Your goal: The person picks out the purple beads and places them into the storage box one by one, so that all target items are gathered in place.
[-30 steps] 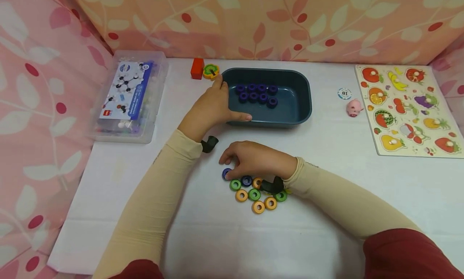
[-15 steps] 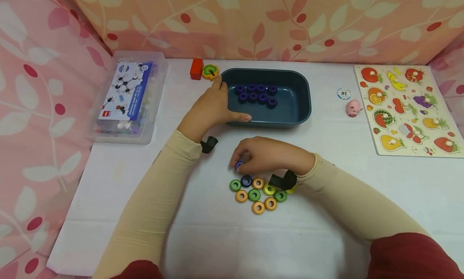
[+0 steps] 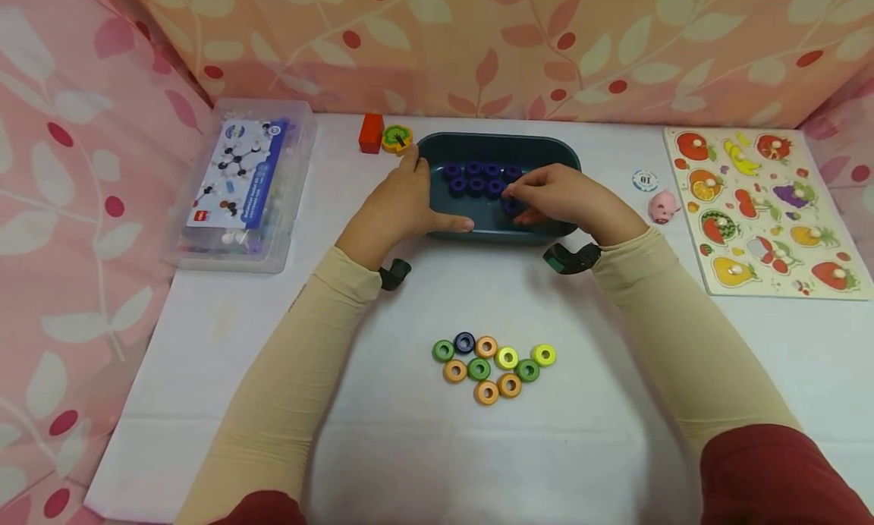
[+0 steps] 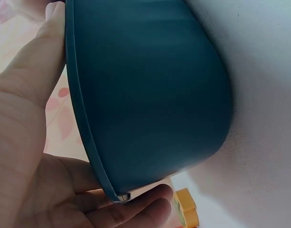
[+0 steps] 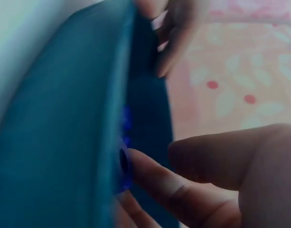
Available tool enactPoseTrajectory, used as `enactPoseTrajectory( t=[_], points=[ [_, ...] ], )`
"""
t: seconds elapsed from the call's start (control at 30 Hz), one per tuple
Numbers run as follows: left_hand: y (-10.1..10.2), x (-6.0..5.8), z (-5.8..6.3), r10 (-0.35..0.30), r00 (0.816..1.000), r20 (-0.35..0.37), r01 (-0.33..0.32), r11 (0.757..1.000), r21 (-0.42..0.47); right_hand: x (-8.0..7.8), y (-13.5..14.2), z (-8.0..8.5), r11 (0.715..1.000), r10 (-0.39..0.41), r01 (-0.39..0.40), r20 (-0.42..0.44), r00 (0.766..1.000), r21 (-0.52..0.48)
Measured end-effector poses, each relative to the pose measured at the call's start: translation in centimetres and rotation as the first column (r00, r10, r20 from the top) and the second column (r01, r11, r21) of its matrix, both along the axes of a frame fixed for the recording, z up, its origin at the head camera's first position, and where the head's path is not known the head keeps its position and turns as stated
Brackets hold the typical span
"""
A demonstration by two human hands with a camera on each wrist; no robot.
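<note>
A dark teal bin point(image 3: 505, 237) stands at the back middle in the head view, with several purple rings point(image 3: 476, 186) inside. My left hand point(image 3: 396, 204) spans its left end, thumb along the near rim and fingers at the far corner; the left wrist view shows this thumb and fingers against the bin's rim point(image 4: 81, 109). Inside the bin's right part, my right hand point(image 3: 563, 199) pinches a purple ring point(image 3: 510, 205) at its fingertips. In the blurred right wrist view that purple ring point(image 5: 124, 164) is partly covered by fingers and the bin's wall.
Green, orange, yellow and one dark blue ring point(image 3: 464, 343) lie on the white table nearer me. A clear plastic case point(image 3: 273, 259) sits left. Behind are a red block point(image 3: 371, 133) and a tree piece point(image 3: 397, 138). A pig figure point(image 3: 663, 206), token point(image 3: 645, 180) and fruit puzzle board point(image 3: 771, 206) lie right.
My right hand has lifted the purple ring away from the loose rings and carried it up and to the right into the bin. My left hand stays at the bin's left end.
</note>
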State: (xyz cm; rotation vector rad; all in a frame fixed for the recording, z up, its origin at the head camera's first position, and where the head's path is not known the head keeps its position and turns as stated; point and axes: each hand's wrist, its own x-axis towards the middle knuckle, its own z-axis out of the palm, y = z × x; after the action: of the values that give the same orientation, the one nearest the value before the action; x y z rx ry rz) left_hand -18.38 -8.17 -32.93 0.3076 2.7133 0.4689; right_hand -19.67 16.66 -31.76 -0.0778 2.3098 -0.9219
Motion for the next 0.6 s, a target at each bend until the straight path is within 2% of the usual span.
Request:
enactPoseTrajectory(
  t=[0.23,0.47,0.6],
  points=[
    [0.1,-0.1,-0.1,-0.005,1.0,-0.006,0.005,1.0,-0.004,-1.0,-0.1,-1.5,0.999,-0.032,0.033,-0.013,0.999,0.033],
    [0.1,0.0,0.1,0.003,1.0,0.003,-0.003,1.0,-0.02,-1.2,-0.1,-1.8,0.997,-0.074,0.074,-0.01,0.997,0.016],
    [0.1,0.0,0.0,0.01,1.0,0.012,-0.01,1.0,-0.016,-0.7,0.1,-1.5,0.998,-0.045,0.047,-0.046,0.998,0.029]
  ],
)
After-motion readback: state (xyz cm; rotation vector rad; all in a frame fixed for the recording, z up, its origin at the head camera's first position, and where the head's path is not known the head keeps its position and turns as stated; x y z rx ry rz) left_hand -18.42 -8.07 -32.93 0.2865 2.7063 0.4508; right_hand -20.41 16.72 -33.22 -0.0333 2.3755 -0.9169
